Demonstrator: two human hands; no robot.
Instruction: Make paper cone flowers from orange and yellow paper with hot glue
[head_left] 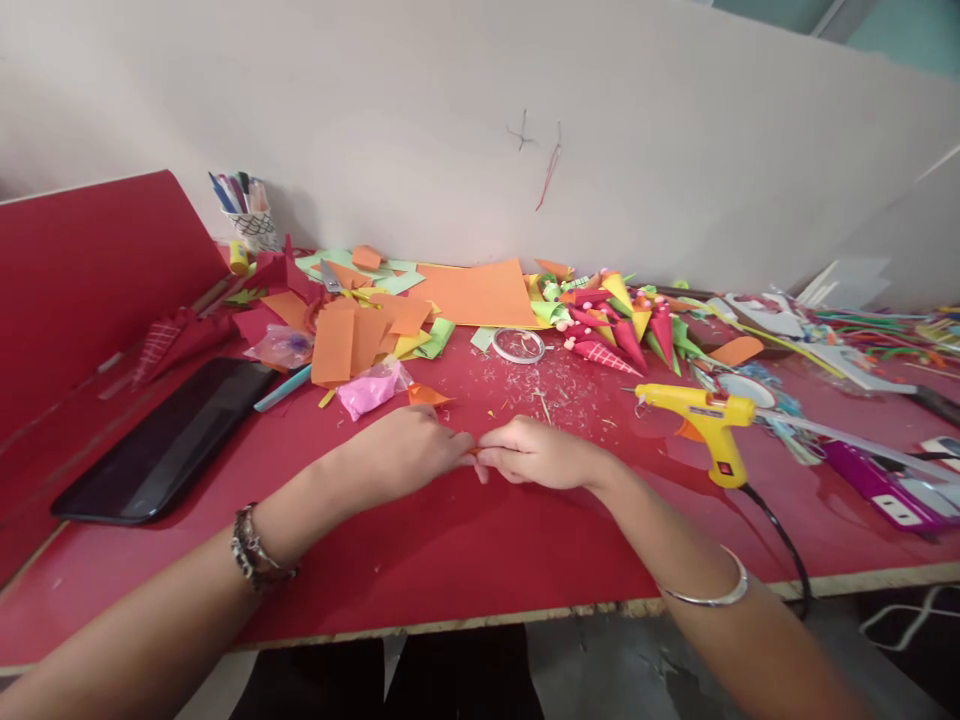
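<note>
Left hand and right hand pinch one orange piece

I grip it between my fingertips over the red tabletop, my fingers hiding most of its shape. Several smooth, pointed paper cones heaped beyond look finished to me; flat, matte orange sheets remain unrolled.

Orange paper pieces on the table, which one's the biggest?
The flat rectangular orange sheet near the wall, just left of the piled paper cones; the other orange pieces are visibly smaller.
</note>
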